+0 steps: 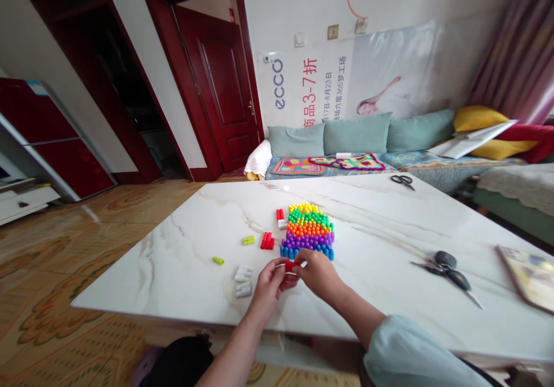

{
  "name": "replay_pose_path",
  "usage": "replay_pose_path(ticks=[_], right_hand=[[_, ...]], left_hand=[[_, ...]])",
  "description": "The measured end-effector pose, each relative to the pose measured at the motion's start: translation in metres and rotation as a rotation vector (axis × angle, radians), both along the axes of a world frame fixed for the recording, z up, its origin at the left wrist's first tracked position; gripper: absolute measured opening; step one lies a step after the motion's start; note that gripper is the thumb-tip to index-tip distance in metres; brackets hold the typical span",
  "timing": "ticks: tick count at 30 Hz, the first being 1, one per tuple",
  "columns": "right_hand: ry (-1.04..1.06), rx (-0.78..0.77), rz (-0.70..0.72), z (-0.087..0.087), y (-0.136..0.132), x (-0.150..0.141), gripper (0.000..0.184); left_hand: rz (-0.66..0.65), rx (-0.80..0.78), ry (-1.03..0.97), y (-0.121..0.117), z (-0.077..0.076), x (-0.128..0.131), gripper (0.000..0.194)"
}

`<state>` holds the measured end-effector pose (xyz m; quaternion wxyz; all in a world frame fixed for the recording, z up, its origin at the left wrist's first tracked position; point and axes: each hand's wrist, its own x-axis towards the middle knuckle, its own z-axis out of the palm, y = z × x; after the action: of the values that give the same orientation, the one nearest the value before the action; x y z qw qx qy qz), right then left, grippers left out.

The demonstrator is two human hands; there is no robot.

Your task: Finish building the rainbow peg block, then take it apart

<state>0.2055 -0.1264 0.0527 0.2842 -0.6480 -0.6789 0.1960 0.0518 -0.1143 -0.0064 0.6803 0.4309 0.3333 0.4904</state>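
Red piece (291,266) btwn L hand (273,280) & R hand (315,269), fingertips of both pinched on it, nr blue pegs (325,252)

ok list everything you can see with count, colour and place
Marble-patterned table: one, white, centre
Round-topped plastic peg block: one, multicoloured, mid-table
Plastic peg groups: two, red, left of block
Small plastic pegs: one single, one group, lime, farther left
Plastic peg clusters: two, white, near left hand
Metal scissors: one, black, far edge
Black-handled metal tools: several, table right
Fabric sofa: one, blue, behind
Plain cushions: three, pale green, on sofa
Wooden door: one, dark red, back left
Held plastic piece: one, red, between hands
Left hand, right hand: one each, bare, before block
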Motion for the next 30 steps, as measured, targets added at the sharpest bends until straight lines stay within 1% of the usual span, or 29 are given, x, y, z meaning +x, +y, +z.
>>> replay_pose_path(ticks=[2, 4, 6, 8, 11, 13, 15, 17, 19, 21, 23, 25, 28, 30], right_hand=[[-0.012, 0.036, -0.015, -0.001, 0.001, 0.0, 0.008], [-0.04, 0.066, -0.027, 0.0, 0.002, 0.001, 0.005], [-0.087, 0.053, -0.033, 0.001, 0.002, 0.002, 0.003], [-0.139, 0.021, -0.016, 0.002, 0.002, 0.003, 0.004], [-0.207, -0.019, 0.026, 0.0, 0.004, 0.002, 0.006], [-0.252, -0.036, 0.051, -0.004, 0.006, -0.001, 0.007], [-0.3, -0.046, 0.078, -0.009, 0.009, -0.005, 0.009], [-0.346, -0.05, 0.103, -0.011, 0.012, -0.008, 0.012], [-0.386, -0.054, 0.109, -0.009, 0.014, -0.011, 0.018], [-0.431, -0.047, 0.078, -0.002, 0.013, -0.012, 0.022], [-0.48, -0.034, 0.021, 0.006, 0.009, -0.011, 0.021], [-0.517, -0.048, -0.009, 0.013, 0.002, -0.01, 0.018], [-0.521, -0.138, 0.049, 0.015, -0.007, -0.01, 0.015], [-0.502, -0.184, 0.124, 0.01, -0.011, -0.012, 0.013]], left_hand=[[0.043, 0.084, 0.138, 0.004, 0.001, -0.011, 0.042], [0.117, 0.172, 0.288, 0.009, 0.0, -0.027, 0.04], [0.162, 0.217, 0.381, 0.015, -0.001, -0.042, 0.038], [0.161, 0.195, 0.373, 0.024, -0.003, -0.055, 0.039], [0.168, 0.137, 0.254, 0.044, -0.004, -0.064, 0.039], [0.232, 0.145, 0.213, 0.06, -0.004, -0.065, 0.041], [0.309, 0.169, 0.223, 0.075, -0.004, -0.063, 0.044], [0.359, 0.187, 0.251, 0.085, -0.005, -0.06, 0.047], [0.376, 0.206, 0.284, 0.087, -0.006, -0.057, 0.045], [0.372, 0.234, 0.331, 0.084, -0.007, -0.053, 0.04], [0.344, 0.263, 0.379, 0.078, -0.008, -0.05, 0.032], [0.295, 0.342, 0.468, 0.072, -0.009, -0.048, 0.023], [0.26, 0.512, 0.635, 0.069, -0.008, -0.048, 0.017], [0.286, 0.564, 0.689, 0.069, -0.008, -0.049, 0.017]])
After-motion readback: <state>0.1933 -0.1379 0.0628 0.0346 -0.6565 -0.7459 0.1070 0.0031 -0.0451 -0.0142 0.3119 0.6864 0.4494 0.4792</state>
